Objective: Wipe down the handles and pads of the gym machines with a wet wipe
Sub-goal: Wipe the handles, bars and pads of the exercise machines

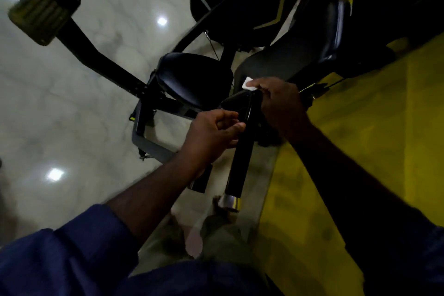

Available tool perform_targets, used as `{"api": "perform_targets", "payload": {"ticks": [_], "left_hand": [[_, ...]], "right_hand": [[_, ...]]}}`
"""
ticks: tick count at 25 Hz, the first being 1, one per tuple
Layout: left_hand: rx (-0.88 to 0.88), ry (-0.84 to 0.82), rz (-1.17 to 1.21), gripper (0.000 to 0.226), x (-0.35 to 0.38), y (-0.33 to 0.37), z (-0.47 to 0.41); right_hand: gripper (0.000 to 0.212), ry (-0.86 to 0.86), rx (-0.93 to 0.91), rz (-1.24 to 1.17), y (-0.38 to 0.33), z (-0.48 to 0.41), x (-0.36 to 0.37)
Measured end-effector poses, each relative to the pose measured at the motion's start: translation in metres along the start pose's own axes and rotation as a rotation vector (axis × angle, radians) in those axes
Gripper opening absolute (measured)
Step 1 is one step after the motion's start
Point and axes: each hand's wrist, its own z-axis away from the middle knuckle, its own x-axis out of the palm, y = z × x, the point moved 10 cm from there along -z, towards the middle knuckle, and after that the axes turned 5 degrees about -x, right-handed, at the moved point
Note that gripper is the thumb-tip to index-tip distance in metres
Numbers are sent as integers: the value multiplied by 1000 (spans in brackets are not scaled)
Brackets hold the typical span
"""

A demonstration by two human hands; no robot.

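Observation:
A black gym-machine handle [240, 156] with a chrome end cap [231, 202] runs down the middle of the view. My right hand [281, 106] grips its upper end, holding a folded white wet wipe [248, 84] that sticks out past the fingers. My left hand [211, 134] is beside the handle on its left, fingers curled, thumb touching the black grip. Behind the hands sits the machine's black seat pad [194, 77].
A black frame arm [101, 60] ends in a ribbed footplate [40, 7] at upper left. The polished pale floor [72, 115] lies on the left, and a yellow wall [360, 151] on the right. More dark padded machine parts [336, 17] stand at upper right.

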Motion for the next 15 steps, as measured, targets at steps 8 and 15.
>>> {"api": "perform_targets", "payload": {"ticks": [8,15], "left_hand": [[73,164,-267,36,10,23,-20],[27,200,-154,37,15,32,-12]], "right_hand": [[38,-115,740,-1161,71,32,91],[39,-300,1050,-1342,76,42,118]]}}
